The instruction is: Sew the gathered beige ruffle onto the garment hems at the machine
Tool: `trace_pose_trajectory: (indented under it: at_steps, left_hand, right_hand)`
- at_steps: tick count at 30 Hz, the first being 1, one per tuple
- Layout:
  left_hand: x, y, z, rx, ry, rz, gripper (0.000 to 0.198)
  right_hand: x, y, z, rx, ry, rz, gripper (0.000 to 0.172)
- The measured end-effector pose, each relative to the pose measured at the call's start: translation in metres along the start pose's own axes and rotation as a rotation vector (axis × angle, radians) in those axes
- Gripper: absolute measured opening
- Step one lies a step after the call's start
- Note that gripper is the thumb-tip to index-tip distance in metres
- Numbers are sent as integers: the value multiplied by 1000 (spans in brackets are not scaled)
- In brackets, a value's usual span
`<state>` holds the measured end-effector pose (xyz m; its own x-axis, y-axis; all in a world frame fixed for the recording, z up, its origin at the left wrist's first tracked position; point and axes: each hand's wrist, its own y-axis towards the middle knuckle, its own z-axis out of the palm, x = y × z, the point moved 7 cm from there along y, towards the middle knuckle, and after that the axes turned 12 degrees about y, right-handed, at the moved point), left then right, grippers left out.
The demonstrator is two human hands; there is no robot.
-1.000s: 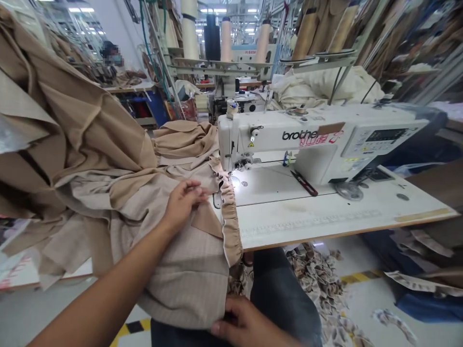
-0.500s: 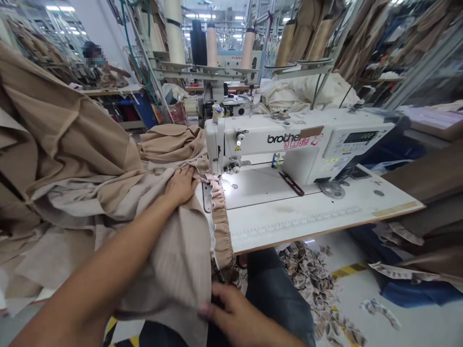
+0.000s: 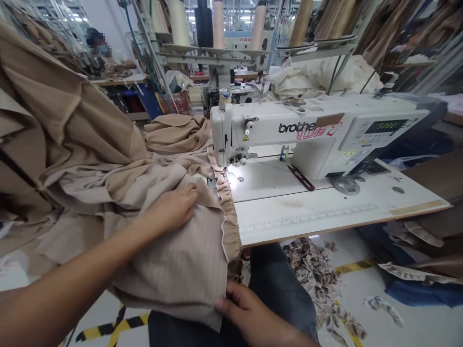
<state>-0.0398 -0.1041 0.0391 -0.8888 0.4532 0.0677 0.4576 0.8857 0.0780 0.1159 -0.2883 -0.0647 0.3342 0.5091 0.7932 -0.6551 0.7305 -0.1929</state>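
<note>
A beige fabric panel [image 3: 191, 250] hangs over the table's front edge toward my lap. My left hand [image 3: 175, 207] lies on top of it, palm down, fingers slightly bent and pressing the cloth. Between thumb and fingers, my right hand [image 3: 249, 308] pinches the panel's lower right corner. A gathered ruffle strip [image 3: 228, 212] runs along the panel's right edge, up to the needle area of the white sewing machine [image 3: 267, 127]. The lit presser foot is partly hidden by the machine head and cloth.
Brown cloth [image 3: 83, 115] is heaped at the left. Thread snips [image 3: 301, 177] lie on the machine bed, near a ruler marking [image 3: 311, 219] along the table front. Thread cones [image 3: 258, 26] stand behind. Ruffle pieces [image 3: 314, 270] pile on the floor; a person [image 3: 99, 48] sits far left.
My left hand has slid back toward me, away from the needle. The right hand has shifted right with the panel corner, which lies flatter. The camera view has tilted slightly.
</note>
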Motion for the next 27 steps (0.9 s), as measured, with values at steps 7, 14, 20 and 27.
trace_pose_trajectory:
  at_steps: [7, 14, 20, 27]
  left_hand:
    - [-3, 58, -12, -80, 113, -199, 32]
    - [-8, 17, 22, -111, 46, 53, 43]
    - [-5, -19, 22, -120, 57, 181, 52]
    - [-41, 7, 17, -184, 10, 120, 50]
  right_hand:
    - [8, -1, 8, -24, -29, -58, 51]
    - [3, -6, -2, -100, -124, -40, 52]
    - [-13, -9, -24, -67, -207, 71, 38]
    - [-9, 0, -106, -323, -354, -9, 13]
